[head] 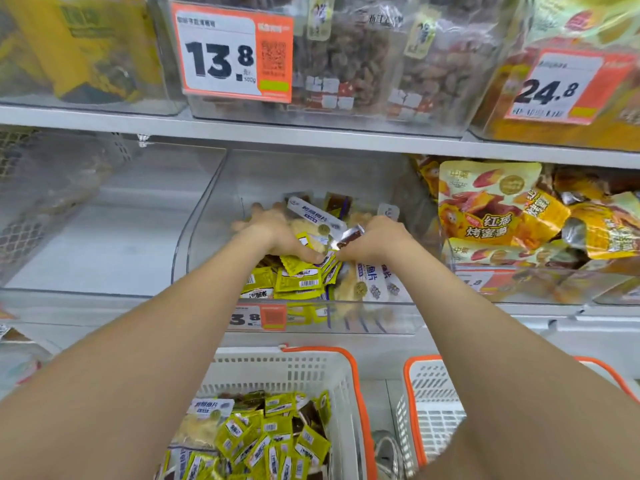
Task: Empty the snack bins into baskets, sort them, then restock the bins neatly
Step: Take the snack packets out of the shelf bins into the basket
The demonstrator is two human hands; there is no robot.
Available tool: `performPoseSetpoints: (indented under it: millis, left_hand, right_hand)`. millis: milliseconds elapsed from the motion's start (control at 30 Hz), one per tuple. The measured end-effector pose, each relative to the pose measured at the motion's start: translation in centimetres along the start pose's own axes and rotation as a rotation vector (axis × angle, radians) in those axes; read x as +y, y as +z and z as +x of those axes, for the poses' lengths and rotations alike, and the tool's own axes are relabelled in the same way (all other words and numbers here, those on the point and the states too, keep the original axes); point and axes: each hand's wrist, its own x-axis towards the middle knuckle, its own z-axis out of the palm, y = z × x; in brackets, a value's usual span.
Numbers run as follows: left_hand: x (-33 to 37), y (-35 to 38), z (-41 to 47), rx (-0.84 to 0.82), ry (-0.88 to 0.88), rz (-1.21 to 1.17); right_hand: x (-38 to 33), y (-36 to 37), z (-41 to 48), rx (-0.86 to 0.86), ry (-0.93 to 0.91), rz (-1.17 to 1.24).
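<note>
Both my hands reach into the clear middle snack bin (207, 216) on the shelf. My left hand (273, 233) grips a bunch of yellow-green snack packets (294, 271), its fingers curled round them. My right hand (374, 239) grips more packets, among them a brown and silver one (349, 237). White and blue fish-snack packs (315, 213) lie further back in the bin. Below, a white basket with an orange rim (356, 375) holds several yellow-green packets (263, 434) and a white and blue pack.
A second white basket (426, 393) with an orange rim stands at the lower right. The clear bin (86, 237) on the left looks bare. On the right, a bin holds yellow sweet-potato snack bags (485, 206). The upper shelf carries bins with orange price tags (232, 53).
</note>
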Motion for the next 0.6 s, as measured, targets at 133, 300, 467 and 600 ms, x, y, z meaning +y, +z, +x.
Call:
performPoseSetpoints:
  millis: [133, 300, 467, 600]
  left_hand:
    - [-0.5, 0.0, 0.8, 0.046, 0.064, -0.102]
    - [-0.6, -0.5, -0.4, 0.117, 0.141, -0.244]
    - [-0.9, -1.5, -2.2, 0.285, 0.253, -0.172]
    - [-1.2, -2.3, -5.4, 0.483, 0.348, -0.193]
  right_hand:
    - [0.0, 0.2, 0.5, 0.017, -0.044, -0.017]
    - [-0.1, -0.7, -0.3, -0.037, -0.112, -0.152]
    - [-0.4, -1.2, -1.7, 0.02, -0.097, -0.135]
    - [-0.3, -2.7, -3.6, 0.281, -0.146, -0.051]
